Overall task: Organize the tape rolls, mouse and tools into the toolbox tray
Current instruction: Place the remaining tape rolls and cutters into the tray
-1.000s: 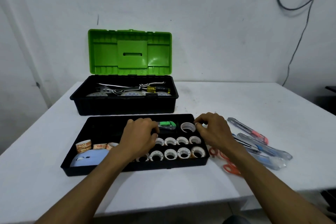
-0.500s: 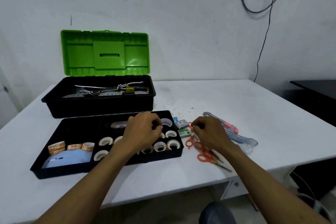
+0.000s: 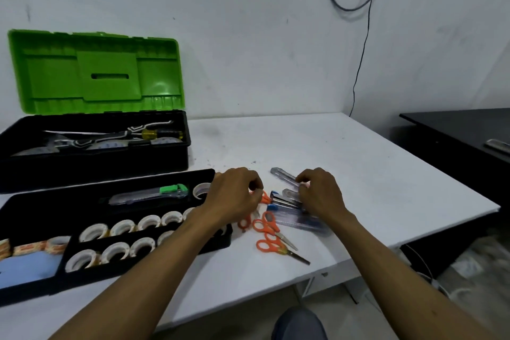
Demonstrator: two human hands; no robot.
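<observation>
We see our left hand (image 3: 239, 194) curled over orange scissors (image 3: 269, 229) beside the tray (image 3: 110, 193), its grip unclear, and our right hand (image 3: 320, 194) pinching a utility knife (image 3: 284, 177) on the surface (image 3: 345, 174).

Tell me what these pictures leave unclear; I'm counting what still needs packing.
- Head view: tape rolls at the tray's right end, hidden by the left forearm.
- Whatever the left hand and right hand pinch, hidden by curled fingers.
- Blue mouse, cut by the left edge.
</observation>
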